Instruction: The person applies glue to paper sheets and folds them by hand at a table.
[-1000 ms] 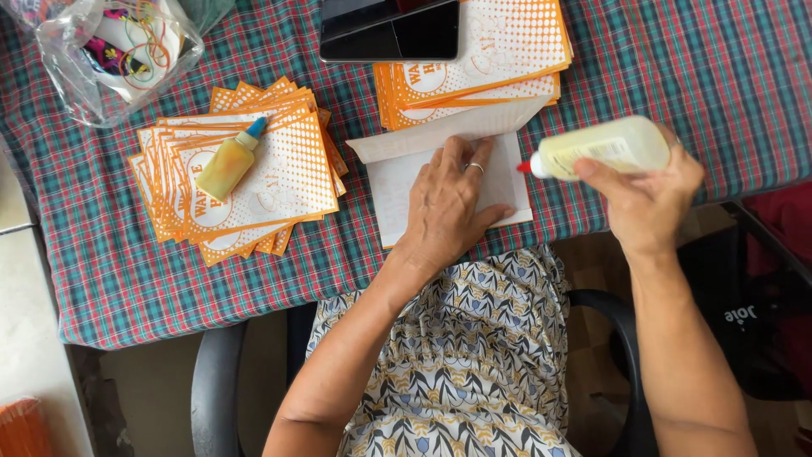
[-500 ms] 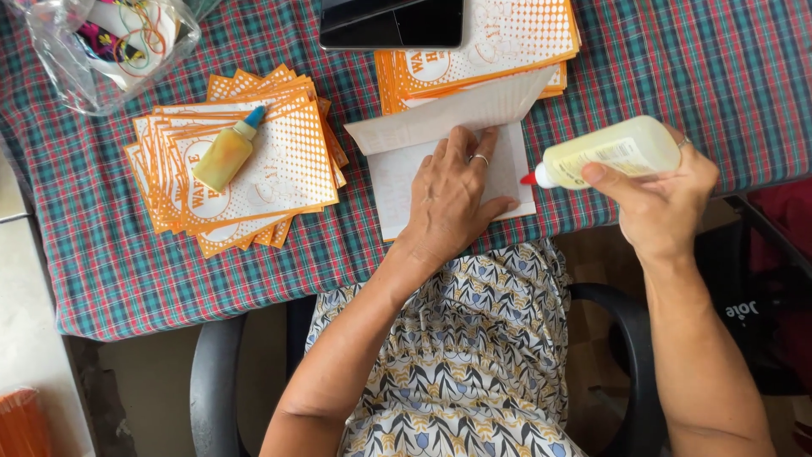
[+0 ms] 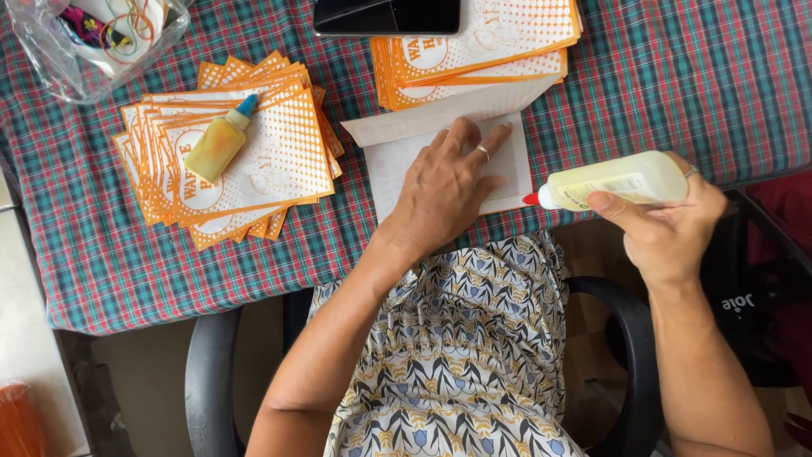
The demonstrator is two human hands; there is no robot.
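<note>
My left hand (image 3: 448, 182) lies flat, fingers spread, on a white folded paper piece (image 3: 385, 161) near the table's front edge, pressing it down. Its upper flap (image 3: 448, 114) is turned up and back. My right hand (image 3: 668, 228) grips a pale yellow glue bottle (image 3: 613, 179) held sideways, its red tip pointing left at the paper's right edge. A fanned pile of orange-and-white printed sheets (image 3: 271, 161) lies at the left, with a small yellow glue bottle with a blue cap (image 3: 218, 144) resting on it. A second orange stack (image 3: 482, 46) sits just behind the white paper.
A plaid tablecloth (image 3: 660, 76) covers the table. A clear plastic bag (image 3: 85, 42) with rubber bands and small items sits at the back left. A dark phone (image 3: 389, 15) rests on the back stack. Black chair arms (image 3: 207, 381) flank my lap.
The right hand has lowered the glue bottle and tilted it, red tip nearer the paper's right edge. The left hand keeps pressing the paper; the upper flap is folded up.
</note>
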